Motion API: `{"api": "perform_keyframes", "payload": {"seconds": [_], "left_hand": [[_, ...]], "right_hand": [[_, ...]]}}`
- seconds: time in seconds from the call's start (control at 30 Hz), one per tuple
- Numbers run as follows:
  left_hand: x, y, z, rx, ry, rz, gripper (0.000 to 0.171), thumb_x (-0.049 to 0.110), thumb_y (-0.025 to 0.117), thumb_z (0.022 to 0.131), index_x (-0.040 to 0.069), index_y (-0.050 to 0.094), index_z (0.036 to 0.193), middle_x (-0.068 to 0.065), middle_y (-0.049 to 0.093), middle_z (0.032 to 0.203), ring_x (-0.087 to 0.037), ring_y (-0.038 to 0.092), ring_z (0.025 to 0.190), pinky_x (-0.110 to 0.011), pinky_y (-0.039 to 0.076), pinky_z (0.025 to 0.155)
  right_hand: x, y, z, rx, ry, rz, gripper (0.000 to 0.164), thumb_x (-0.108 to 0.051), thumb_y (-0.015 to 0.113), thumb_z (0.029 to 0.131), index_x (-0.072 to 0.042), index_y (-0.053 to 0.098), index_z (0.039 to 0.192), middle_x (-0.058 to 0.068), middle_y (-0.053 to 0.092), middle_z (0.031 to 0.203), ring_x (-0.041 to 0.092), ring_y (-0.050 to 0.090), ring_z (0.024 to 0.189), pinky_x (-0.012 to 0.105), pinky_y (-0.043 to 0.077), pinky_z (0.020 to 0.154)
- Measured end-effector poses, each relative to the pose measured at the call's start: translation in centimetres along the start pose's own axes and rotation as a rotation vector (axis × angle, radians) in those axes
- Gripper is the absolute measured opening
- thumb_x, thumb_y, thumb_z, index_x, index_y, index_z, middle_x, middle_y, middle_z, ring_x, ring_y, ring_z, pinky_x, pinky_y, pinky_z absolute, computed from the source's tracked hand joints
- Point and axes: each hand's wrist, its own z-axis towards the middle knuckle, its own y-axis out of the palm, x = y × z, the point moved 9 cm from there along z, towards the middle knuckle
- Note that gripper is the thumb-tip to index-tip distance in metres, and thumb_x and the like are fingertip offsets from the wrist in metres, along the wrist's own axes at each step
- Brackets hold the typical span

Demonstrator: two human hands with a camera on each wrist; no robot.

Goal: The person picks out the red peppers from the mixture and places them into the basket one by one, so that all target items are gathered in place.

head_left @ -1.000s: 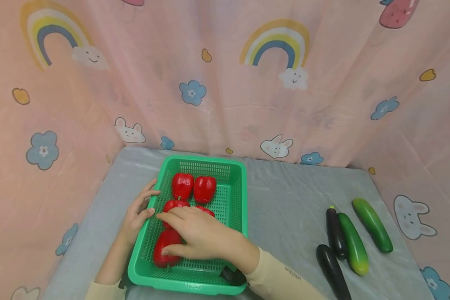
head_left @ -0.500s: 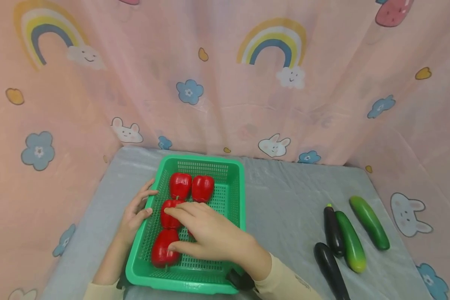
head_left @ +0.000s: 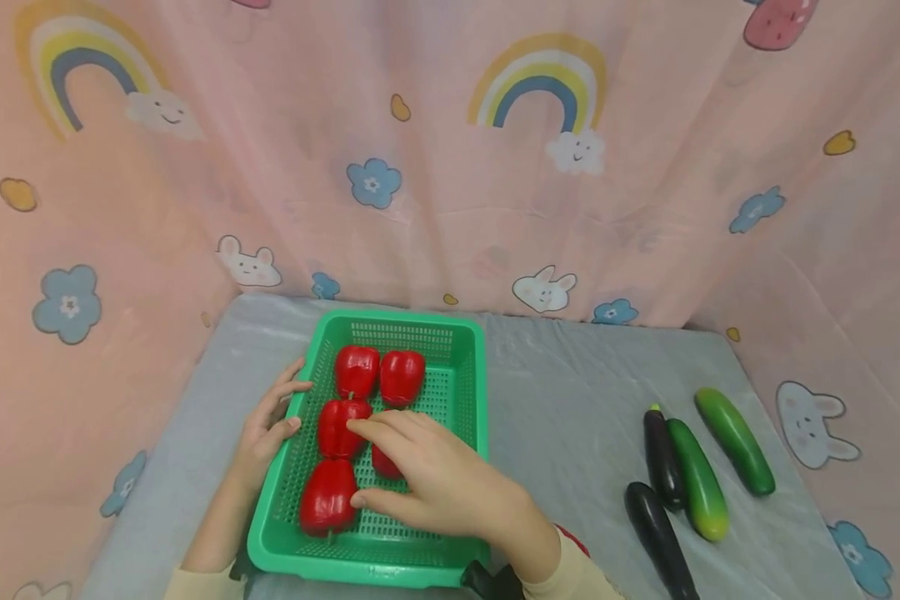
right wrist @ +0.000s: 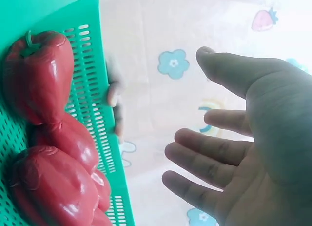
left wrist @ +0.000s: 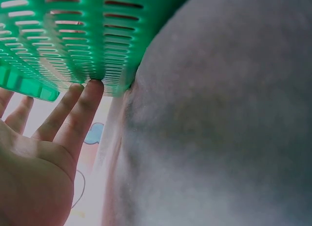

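Several red bell peppers (head_left: 328,497) lie in a green plastic basket (head_left: 482,392) with slotted walls. My left hand (head_left: 264,433) rests against the basket's left side, thumb and fingers at its rim. Its extended fingertips touch the slotted wall in the left wrist view. My right hand (head_left: 442,479) hovers over the basket with its fingers apart, holding nothing, and partly hides one pepper (head_left: 385,464). In the right wrist view a gap separates that hand (right wrist: 234,153) from the peppers (right wrist: 41,77).
On the grey cloth-covered table (head_left: 562,392), to the right, lie two dark eggplants (head_left: 662,542) and two green cucumber-like vegetables (head_left: 735,440). A pink patterned curtain (head_left: 435,183) hangs around the back and sides.
My right hand has drawn back to the right, away from the nearest left pepper, uncovering more of the peppers. My left hand stays at the basket's side. The head view has shifted slightly.
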Motion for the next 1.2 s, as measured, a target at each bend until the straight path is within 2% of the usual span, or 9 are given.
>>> {"api": "perform_keyframes", "payload": {"seconds": [0.17, 0.2, 0.23, 0.3, 0.47, 0.57, 0.7, 1.0, 1.2], "left_hand": [[-0.1, -0.1, 0.0, -0.005, 0.003, -0.001, 0.041, -0.005, 0.050, 0.103, -0.012, 0.055, 0.143, -0.018, 0.034, 0.175, -0.017, 0.042, 0.153, -0.035, 0.046, 0.108], [-0.1, -0.1, 0.0, -0.008, 0.003, -0.004, 0.041, -0.005, 0.050, 0.103, -0.012, 0.055, 0.143, -0.018, 0.033, 0.175, -0.017, 0.044, 0.151, -0.034, 0.049, 0.104], [-0.1, -0.1, -0.1, -0.010, 0.002, -0.005, 0.041, -0.005, 0.049, 0.103, -0.012, 0.055, 0.143, -0.018, 0.033, 0.175, -0.017, 0.046, 0.149, -0.027, 0.050, 0.097], [-0.1, -0.1, -0.1, -0.010, 0.006, -0.008, 0.041, -0.005, 0.049, 0.103, -0.012, 0.055, 0.143, -0.018, 0.033, 0.175, -0.017, 0.048, 0.148, -0.027, 0.051, 0.094], [0.0, -0.2, -0.1, 0.005, 0.019, -0.001, 0.042, -0.007, 0.050, 0.101, -0.013, 0.056, 0.142, -0.016, 0.035, 0.175, -0.016, 0.043, 0.152, -0.030, 0.046, 0.094], [0.1, -0.1, -0.1, 0.003, 0.032, 0.002, 0.042, -0.008, 0.050, 0.101, -0.014, 0.055, 0.142, -0.017, 0.035, 0.175, -0.017, 0.038, 0.156, -0.029, 0.041, 0.105], [0.3, -0.1, 0.0, 0.001, 0.052, -0.010, 0.042, -0.011, 0.049, 0.100, -0.017, 0.053, 0.141, -0.020, 0.034, 0.175, -0.019, 0.033, 0.159, -0.027, 0.034, 0.112], [0.2, -0.1, 0.0, 0.005, 0.052, -0.014, 0.042, -0.009, 0.050, 0.100, -0.016, 0.055, 0.141, -0.018, 0.035, 0.174, -0.022, 0.035, 0.158, -0.025, 0.033, 0.115], [0.1, -0.1, 0.0, 0.003, 0.060, -0.011, 0.042, -0.010, 0.049, 0.100, -0.016, 0.054, 0.141, -0.019, 0.035, 0.174, -0.022, 0.035, 0.158, -0.025, 0.033, 0.115]], "right_hand": [[0.1, -0.3, -0.6, 0.017, 0.028, 0.033, 0.071, -0.048, 0.076, 0.102, -0.014, 0.054, 0.160, 0.000, 0.061, 0.151, 0.015, 0.056, 0.137, 0.043, 0.049, 0.115], [0.1, -0.3, -0.7, 0.022, 0.029, 0.033, 0.071, -0.047, 0.076, 0.102, -0.014, 0.054, 0.160, 0.000, 0.061, 0.151, 0.015, 0.056, 0.137, 0.043, 0.049, 0.115], [0.1, -0.4, -0.8, 0.026, 0.028, 0.035, 0.071, -0.047, 0.076, 0.102, -0.014, 0.054, 0.160, 0.000, 0.061, 0.151, 0.015, 0.056, 0.138, 0.043, 0.049, 0.115], [0.2, -0.5, -1.1, 0.041, 0.020, 0.027, 0.071, -0.046, 0.076, 0.102, -0.014, 0.053, 0.160, 0.000, 0.061, 0.151, 0.016, 0.056, 0.138, 0.043, 0.049, 0.115], [0.7, -0.7, -2.2, 0.068, 0.041, 0.052, 0.072, -0.046, 0.078, 0.100, -0.014, 0.053, 0.160, 0.000, 0.059, 0.153, 0.017, 0.054, 0.142, 0.045, 0.049, 0.115], [1.3, -0.7, -2.9, 0.081, 0.081, 0.063, 0.072, -0.045, 0.079, 0.100, -0.015, 0.053, 0.160, -0.001, 0.059, 0.155, 0.017, 0.053, 0.143, 0.047, 0.050, 0.114], [2.0, -0.7, -3.6, 0.098, 0.115, 0.070, 0.072, -0.045, 0.079, 0.100, -0.018, 0.052, 0.161, -0.003, 0.059, 0.154, 0.017, 0.054, 0.141, 0.048, 0.053, 0.111], [2.9, -1.0, -5.0, 0.137, 0.152, 0.075, 0.071, -0.046, 0.079, 0.100, -0.019, 0.054, 0.161, -0.008, 0.060, 0.150, 0.012, 0.055, 0.139, 0.047, 0.054, 0.109], [3.4, -1.3, -6.3, 0.170, 0.175, 0.068, 0.068, -0.042, 0.080, 0.100, -0.016, 0.057, 0.157, -0.005, 0.063, 0.148, 0.017, 0.057, 0.137, 0.049, 0.054, 0.109]]}}
